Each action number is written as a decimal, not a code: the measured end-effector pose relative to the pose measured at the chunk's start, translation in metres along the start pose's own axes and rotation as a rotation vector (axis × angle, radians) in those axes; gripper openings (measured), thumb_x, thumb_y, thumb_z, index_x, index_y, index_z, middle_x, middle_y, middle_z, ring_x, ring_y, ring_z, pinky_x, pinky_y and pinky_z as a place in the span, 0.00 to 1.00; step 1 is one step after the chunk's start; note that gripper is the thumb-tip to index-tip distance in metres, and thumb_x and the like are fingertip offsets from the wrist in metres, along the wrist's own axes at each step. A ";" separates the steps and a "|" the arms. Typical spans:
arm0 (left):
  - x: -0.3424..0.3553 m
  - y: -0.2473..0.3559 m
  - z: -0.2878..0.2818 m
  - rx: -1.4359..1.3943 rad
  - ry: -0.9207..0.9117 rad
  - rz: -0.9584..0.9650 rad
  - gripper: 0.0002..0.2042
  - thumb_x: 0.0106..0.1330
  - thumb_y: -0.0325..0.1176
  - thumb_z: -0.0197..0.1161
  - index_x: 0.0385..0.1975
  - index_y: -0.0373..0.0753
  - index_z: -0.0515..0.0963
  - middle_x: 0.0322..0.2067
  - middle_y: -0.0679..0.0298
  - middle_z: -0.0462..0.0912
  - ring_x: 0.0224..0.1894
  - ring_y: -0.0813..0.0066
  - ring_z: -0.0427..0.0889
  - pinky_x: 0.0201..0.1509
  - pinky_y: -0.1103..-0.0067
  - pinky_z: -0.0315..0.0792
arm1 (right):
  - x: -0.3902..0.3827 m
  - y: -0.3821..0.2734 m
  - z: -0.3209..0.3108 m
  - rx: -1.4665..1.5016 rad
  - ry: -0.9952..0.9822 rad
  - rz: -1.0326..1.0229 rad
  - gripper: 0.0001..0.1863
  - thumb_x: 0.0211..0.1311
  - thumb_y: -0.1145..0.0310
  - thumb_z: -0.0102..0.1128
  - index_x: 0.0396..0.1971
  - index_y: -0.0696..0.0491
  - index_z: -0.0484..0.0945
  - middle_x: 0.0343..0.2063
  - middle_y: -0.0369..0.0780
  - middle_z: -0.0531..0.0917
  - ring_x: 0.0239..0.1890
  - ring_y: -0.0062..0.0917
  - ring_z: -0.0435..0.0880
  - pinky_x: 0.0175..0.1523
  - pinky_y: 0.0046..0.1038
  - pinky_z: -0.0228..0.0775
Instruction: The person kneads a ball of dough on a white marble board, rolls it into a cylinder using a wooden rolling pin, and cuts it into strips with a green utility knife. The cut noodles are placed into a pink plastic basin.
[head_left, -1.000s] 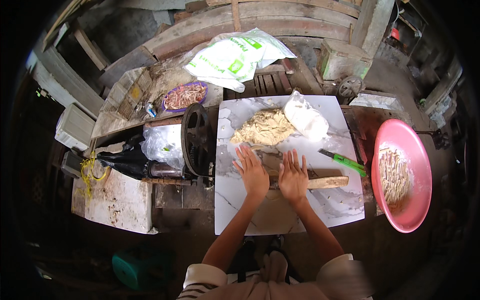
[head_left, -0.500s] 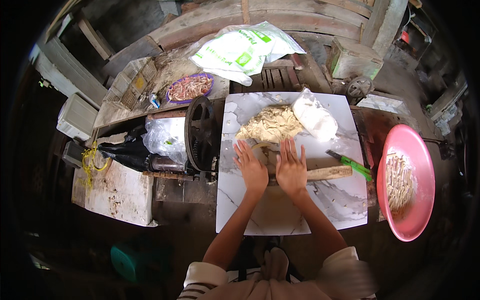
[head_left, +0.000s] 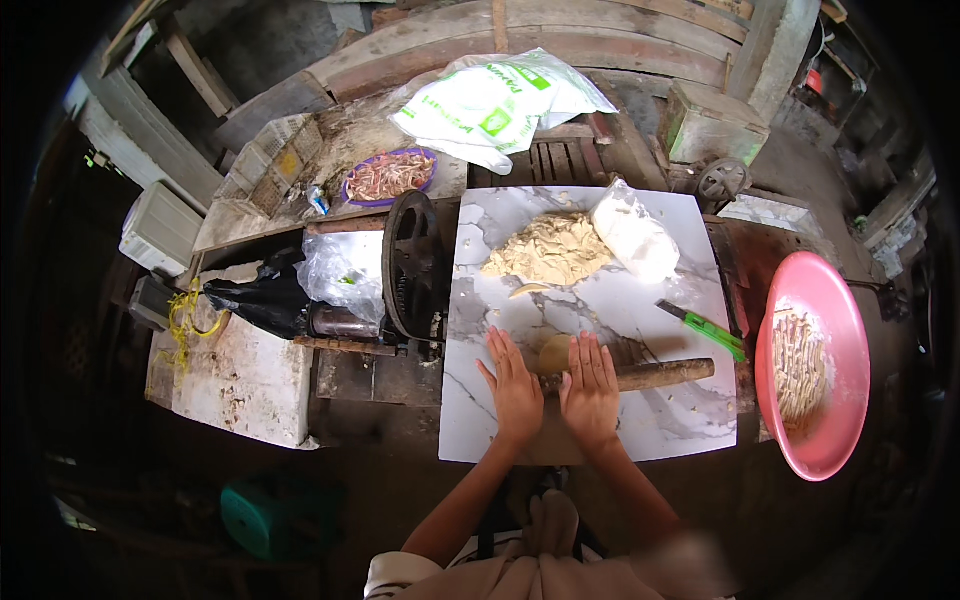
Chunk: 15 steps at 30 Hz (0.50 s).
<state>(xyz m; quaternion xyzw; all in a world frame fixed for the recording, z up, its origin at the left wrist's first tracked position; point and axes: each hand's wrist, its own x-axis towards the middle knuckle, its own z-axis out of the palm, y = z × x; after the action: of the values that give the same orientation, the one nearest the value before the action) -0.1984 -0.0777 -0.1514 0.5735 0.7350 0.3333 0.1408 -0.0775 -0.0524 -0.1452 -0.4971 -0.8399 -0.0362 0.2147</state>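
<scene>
A wooden rolling pin [head_left: 668, 375] lies crosswise on the marbled white board [head_left: 650, 425]. My left hand [head_left: 516, 390] rests flat over its left part, fingers stretched forward. Close beside it, my right hand [head_left: 590, 392] presses palm-down on the pin with straight fingers. A small flattened piece of dough [head_left: 555, 350] shows between the hands, partly hidden by the pin. Beyond lies a rough heap of pale yellow dough [head_left: 550, 250], with a thin dough scrap [head_left: 528, 291] in front. A clear bag of white powder [head_left: 637, 237] touches the heap. A green utility knife [head_left: 708, 332] lies at right.
A pink basin [head_left: 847, 365] holding pale strips stands right of the board. At left are a dark handwheel [head_left: 408, 268], a black plastic bag [head_left: 262, 300] and a purple-rimmed dish [head_left: 432, 172] of shredded food. A white-and-green sack [head_left: 480, 105] lies behind.
Both hands and the rolling pin have moved back toward me. The small flattened dough and the scrap before the heap now show more fully.
</scene>
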 end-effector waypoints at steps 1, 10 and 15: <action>0.005 -0.001 0.002 0.018 0.009 0.009 0.38 0.56 0.24 0.50 0.65 0.23 0.41 0.68 0.41 0.39 0.71 0.47 0.34 0.69 0.50 0.30 | 0.008 0.002 0.002 -0.021 -0.009 -0.003 0.27 0.61 0.66 0.45 0.59 0.63 0.63 0.60 0.50 0.67 0.67 0.36 0.59 0.71 0.40 0.45; 0.092 -0.010 0.024 0.103 0.116 0.017 0.36 0.58 0.27 0.50 0.65 0.23 0.41 0.68 0.42 0.41 0.72 0.49 0.34 0.69 0.51 0.30 | 0.083 0.018 0.031 -0.006 0.111 0.036 0.25 0.67 0.64 0.41 0.59 0.63 0.64 0.58 0.49 0.70 0.67 0.33 0.60 0.69 0.40 0.47; 0.053 -0.015 0.024 0.127 0.166 0.123 0.32 0.63 0.30 0.48 0.65 0.23 0.45 0.68 0.44 0.45 0.71 0.48 0.38 0.69 0.50 0.32 | 0.040 0.009 0.021 -0.047 0.050 0.014 0.28 0.64 0.62 0.46 0.61 0.63 0.60 0.62 0.49 0.64 0.67 0.35 0.59 0.69 0.40 0.48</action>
<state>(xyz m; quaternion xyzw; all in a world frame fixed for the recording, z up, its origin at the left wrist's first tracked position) -0.2118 -0.0221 -0.1694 0.5957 0.7272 0.3403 0.0225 -0.0932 -0.0092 -0.1492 -0.5068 -0.8298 -0.0669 0.2241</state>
